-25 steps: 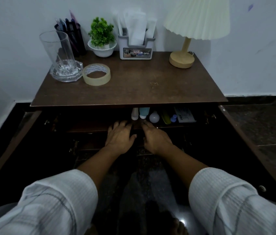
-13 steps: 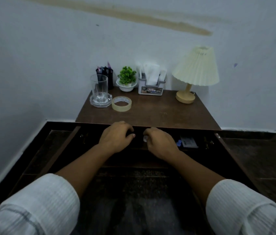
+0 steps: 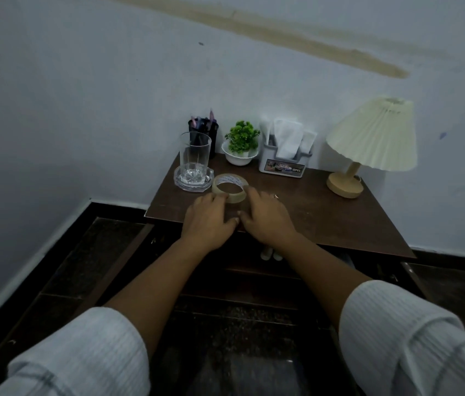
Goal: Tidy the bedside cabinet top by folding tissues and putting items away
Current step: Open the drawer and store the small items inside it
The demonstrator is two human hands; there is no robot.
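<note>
Left hand (image 3: 208,217) and right hand (image 3: 265,218) lie flat, grips loose, touching the tape (image 3: 230,180), likely to put it away.

The dark brown wooden table (image 3: 325,215) carries a beige tape ring (image 3: 230,188), a cream pleated lampshade (image 3: 374,135) and a green plant (image 3: 242,135) in a white bowl (image 3: 239,160). The white ribbed sleeves (image 3: 83,355) bear faint grey lines.

- Both hands are out over the cabinet top (image 3: 325,218): left hand (image 3: 208,221) and right hand (image 3: 265,218) side by side, palms down, thumbs almost meeting.
- Fingers (image 3: 221,198) of each hand reach the tape roll (image 3: 230,187), one hand on either side of it.
- Just beside the roll, a glass (image 3: 195,151) stands in a clear dish (image 3: 181,181).
- Along the wall: pen pot (image 3: 211,132), small plant (image 3: 241,137), tissue holder (image 3: 284,168), lamp (image 3: 374,135).
</note>
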